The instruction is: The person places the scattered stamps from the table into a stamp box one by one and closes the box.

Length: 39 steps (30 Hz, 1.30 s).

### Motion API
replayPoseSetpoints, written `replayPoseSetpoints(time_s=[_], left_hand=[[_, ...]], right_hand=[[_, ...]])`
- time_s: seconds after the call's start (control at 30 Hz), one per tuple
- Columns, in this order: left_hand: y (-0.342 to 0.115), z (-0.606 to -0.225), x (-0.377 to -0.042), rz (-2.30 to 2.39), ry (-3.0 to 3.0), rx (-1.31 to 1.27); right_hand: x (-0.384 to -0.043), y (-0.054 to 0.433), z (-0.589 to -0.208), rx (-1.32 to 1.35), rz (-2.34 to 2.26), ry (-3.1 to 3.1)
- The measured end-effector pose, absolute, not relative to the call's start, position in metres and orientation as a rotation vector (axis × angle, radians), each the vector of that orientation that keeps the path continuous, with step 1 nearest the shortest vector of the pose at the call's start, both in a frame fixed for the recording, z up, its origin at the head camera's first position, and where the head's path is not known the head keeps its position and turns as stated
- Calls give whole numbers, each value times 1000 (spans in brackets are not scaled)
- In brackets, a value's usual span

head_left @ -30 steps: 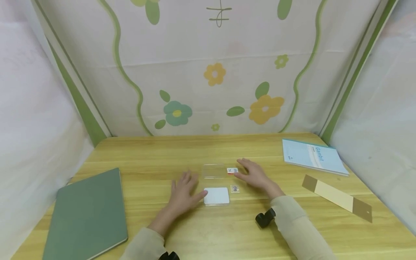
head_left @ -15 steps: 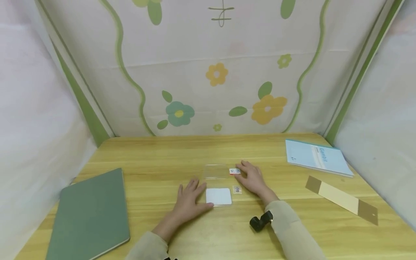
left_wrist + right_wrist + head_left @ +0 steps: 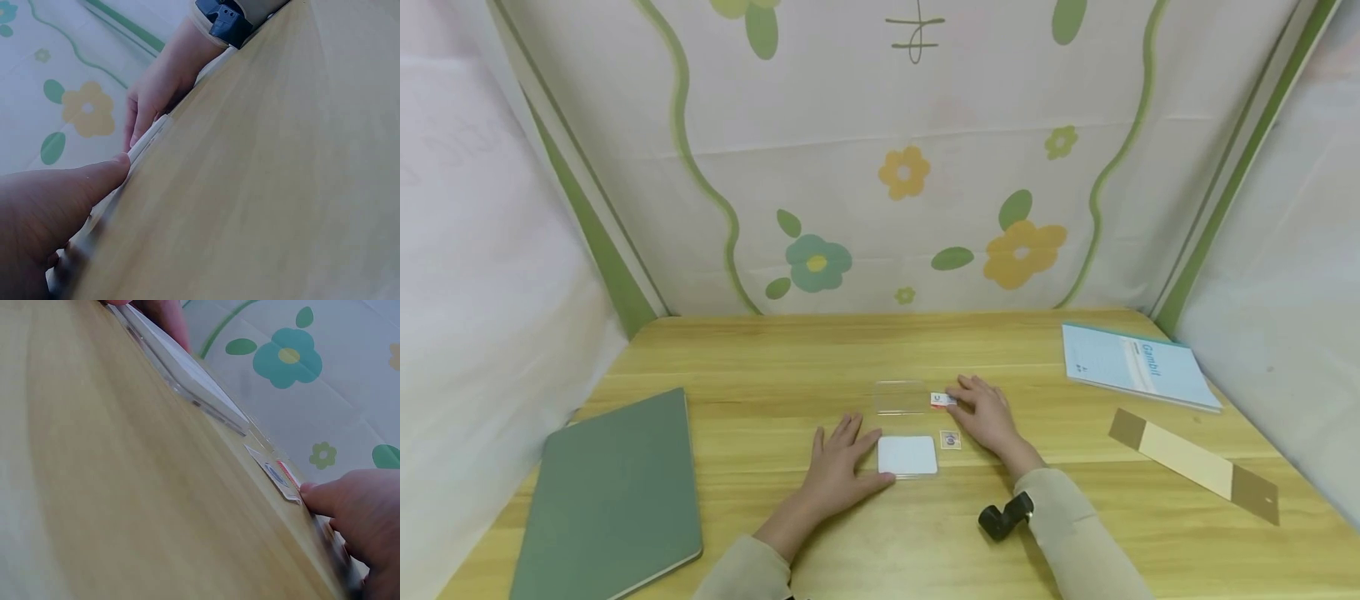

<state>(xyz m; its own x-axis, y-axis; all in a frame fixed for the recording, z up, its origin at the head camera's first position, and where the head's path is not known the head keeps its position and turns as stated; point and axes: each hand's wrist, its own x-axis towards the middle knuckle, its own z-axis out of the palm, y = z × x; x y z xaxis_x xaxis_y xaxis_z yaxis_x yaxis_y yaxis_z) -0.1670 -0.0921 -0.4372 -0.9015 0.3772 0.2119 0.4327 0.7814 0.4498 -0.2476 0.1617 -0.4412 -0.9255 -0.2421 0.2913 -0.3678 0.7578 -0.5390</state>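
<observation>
My left hand (image 3: pixel 837 471) lies on the wooden table beside a clear shallow case holding a white card-like block (image 3: pixel 907 455). Its fingers are spread and extended, the thumb at the block's near-left corner and the index fingertip at the far-left one. In the left wrist view the thumb (image 3: pixel 103 178) meets the block's edge. My right hand (image 3: pixel 988 417) is at a small white-and-red label (image 3: pixel 940 400), thumb and index fingertips overlapping its right end. A small square sticker with a round print (image 3: pixel 951 440) lies just right of the block.
A clear plastic lid-like piece (image 3: pixel 900 397) lies behind the block. On the left is a green folder (image 3: pixel 617 492). To the right lie a light blue notebook (image 3: pixel 1138 367) and a brown-and-cream strip (image 3: pixel 1193 465). A flowered curtain (image 3: pixel 850 167) stands behind the table.
My left hand has come up against the left side of the block, its thumb settling at the near corner. My right fingertips have closed in on the label's right end. The view shifted slightly.
</observation>
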Motion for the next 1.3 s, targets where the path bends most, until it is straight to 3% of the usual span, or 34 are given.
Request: replayPoseSetpoints(time_s=[1.3], left_hand=[[-92, -440, -168, -724, -2858, -649]], right_hand=[[-252, 158, -435, 422, 1152, -2630]])
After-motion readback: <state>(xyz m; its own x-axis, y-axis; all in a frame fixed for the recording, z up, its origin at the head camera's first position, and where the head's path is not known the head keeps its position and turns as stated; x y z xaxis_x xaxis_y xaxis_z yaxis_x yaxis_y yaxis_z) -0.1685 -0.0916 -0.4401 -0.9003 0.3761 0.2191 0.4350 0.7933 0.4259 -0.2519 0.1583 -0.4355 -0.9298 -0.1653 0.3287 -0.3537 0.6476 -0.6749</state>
